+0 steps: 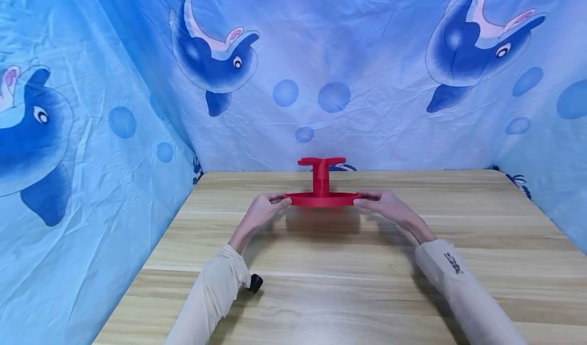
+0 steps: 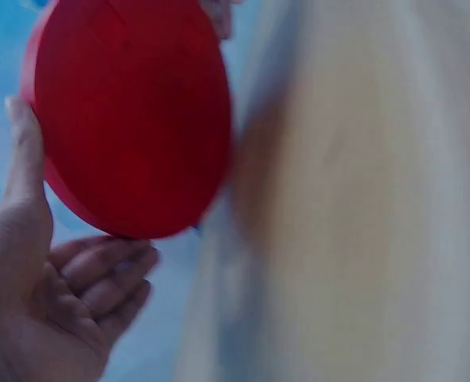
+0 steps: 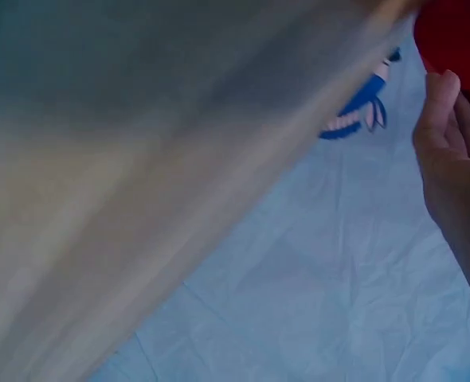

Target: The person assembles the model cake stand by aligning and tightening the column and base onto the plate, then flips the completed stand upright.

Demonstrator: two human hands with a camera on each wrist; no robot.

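A red stand (image 1: 321, 187) is held between both hands: a round, shallow, rimmed base with an upright post at its centre and a flat, lobed piece on top. My left hand (image 1: 270, 206) pinches the left side of the base rim, thumb toward me. On the opposite side, my right hand (image 1: 382, 205) pinches the rim in the same way. A shadow lies on the wood below the base. The smooth red underside (image 2: 135, 119) fills much of the left wrist view, beside the left thumb (image 2: 26, 151). Only a red edge shows by the right fingers in the right wrist view.
The wood-grain table (image 1: 321, 284) stretches under both arms. Blue cloth (image 1: 316, 44) printed with dolphins hangs behind it and at both sides. A small black item (image 1: 255, 283) sits by the left cuff. Sleeve fabric (image 3: 139, 215) blocks much of both wrist views.
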